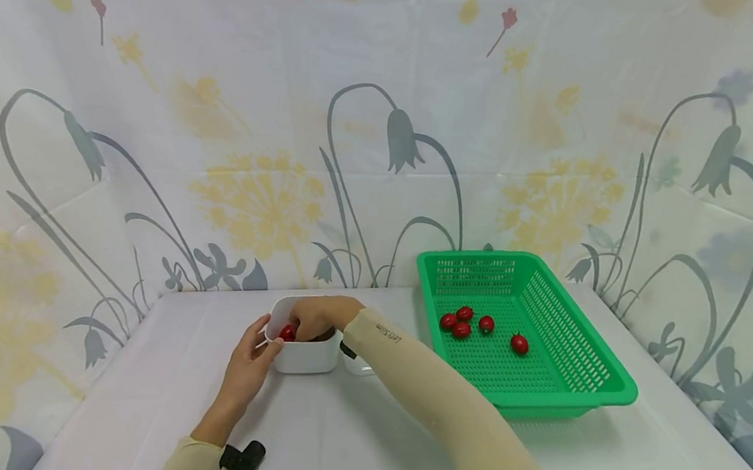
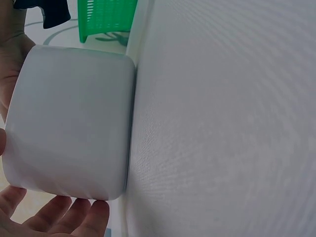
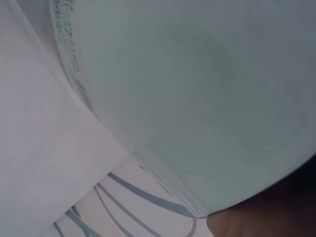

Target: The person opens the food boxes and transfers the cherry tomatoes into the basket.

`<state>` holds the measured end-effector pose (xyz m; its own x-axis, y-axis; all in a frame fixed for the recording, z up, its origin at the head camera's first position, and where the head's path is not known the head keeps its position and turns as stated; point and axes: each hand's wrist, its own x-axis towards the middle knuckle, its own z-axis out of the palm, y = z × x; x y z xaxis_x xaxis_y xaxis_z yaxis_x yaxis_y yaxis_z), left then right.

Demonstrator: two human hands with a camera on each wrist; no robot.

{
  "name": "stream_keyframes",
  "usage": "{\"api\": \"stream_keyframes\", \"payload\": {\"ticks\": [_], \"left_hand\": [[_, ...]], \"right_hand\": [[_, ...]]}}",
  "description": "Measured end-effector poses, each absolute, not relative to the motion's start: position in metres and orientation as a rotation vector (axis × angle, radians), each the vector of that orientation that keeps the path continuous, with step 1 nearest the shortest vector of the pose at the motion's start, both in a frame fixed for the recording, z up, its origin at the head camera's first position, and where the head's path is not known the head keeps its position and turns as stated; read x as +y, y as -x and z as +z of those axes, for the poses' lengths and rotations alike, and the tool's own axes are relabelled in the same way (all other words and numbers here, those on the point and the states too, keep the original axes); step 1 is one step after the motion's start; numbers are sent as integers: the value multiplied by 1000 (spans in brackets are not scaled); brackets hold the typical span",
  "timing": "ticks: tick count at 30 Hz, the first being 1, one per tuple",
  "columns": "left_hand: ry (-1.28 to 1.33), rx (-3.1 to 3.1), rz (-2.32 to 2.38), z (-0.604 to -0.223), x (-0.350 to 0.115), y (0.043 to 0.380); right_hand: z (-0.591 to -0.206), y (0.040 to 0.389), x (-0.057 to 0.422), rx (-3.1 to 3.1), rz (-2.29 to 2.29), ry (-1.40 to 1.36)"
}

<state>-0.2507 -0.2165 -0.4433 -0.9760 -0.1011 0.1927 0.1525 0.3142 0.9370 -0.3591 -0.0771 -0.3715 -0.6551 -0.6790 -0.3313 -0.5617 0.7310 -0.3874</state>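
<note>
A white rounded-corner container (image 1: 305, 358) stands upright on the table. My left hand (image 1: 248, 366) grips its left side, thumb at the front rim; in the left wrist view, fingertips (image 2: 74, 216) press against the container's wall (image 2: 69, 123). Over the rim, my right hand (image 1: 317, 316) reaches inside with bent fingers. Against those fingers sits a small red tomato (image 1: 288, 332). The front wall hides the fingertips, so whether they pinch the tomato is unclear. Most of the right wrist view is a pale, translucent curved surface (image 3: 197, 98) with small print along one edge.
To the right, a green perforated basket (image 1: 579, 319) holds several red tomatoes (image 1: 461, 330). A clear, low item (image 1: 359, 363) lies beside the container, partly under my right wrist. Behind the table (image 1: 151, 380) hangs a flower-patterned cloth (image 1: 367, 189).
</note>
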Motion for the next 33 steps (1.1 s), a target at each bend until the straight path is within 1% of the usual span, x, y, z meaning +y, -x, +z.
{"api": "stream_keyframes", "payload": {"ticks": [6, 14, 22, 33], "left_hand": [[31, -2369, -1744, -444, -217, 251], [25, -2379, -1742, -445, -217, 252], [22, -2379, -1751, -445, -217, 252], [27, -2400, -1740, -445, -218, 253]], "right_hand": [[-372, 361, -75, 2472, -372, 922], [-372, 364, -69, 2516, -439, 1012], [-372, 366, -66, 2454, -558, 1012], [-362, 366, -58, 2462, -617, 1069]]}}
